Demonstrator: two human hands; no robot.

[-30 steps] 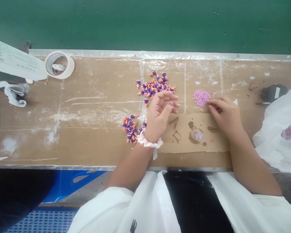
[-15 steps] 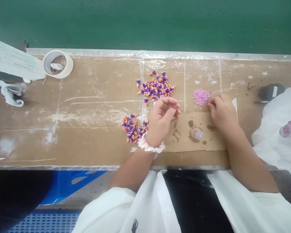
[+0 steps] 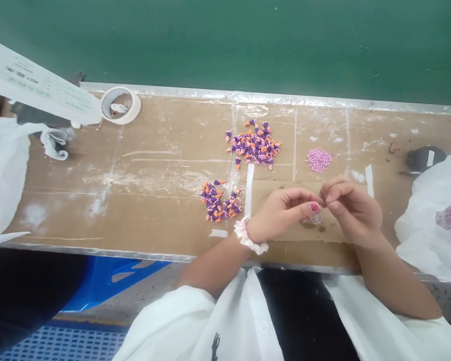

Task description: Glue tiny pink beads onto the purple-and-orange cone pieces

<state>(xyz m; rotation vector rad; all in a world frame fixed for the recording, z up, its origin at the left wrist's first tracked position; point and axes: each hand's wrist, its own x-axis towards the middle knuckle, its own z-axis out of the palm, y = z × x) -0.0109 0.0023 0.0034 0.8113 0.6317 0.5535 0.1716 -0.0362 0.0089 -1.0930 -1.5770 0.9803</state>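
Note:
My left hand (image 3: 285,211), with a white scrunchie (image 3: 251,237) at its wrist, is closed, thumb and fingers pinched together. My right hand (image 3: 351,208) is pinched too, its fingertips meeting the left ones. Whatever lies between them is too small to make out. Just below the fingertips, a small clear cup (image 3: 314,217) stands on a cardboard sheet (image 3: 296,234), partly covered by my left thumb. Beyond my hands lies a heap of tiny pink pieces (image 3: 319,160). To the left are a larger pile of purple-and-orange figures (image 3: 256,145) and a smaller pile of figures (image 3: 212,201).
A roll of tape (image 3: 134,108) and a long white box (image 3: 41,87) lie at the far left. On the right are a dark round object (image 3: 424,159) and a white plastic bag (image 3: 413,215) with pink pieces inside. A blue stool (image 3: 97,281) stands below the table edge.
My right hand has come away from beside the pink heap and moved in over the clear cup. My left hand has moved right and down to meet it. The view has shifted slightly.

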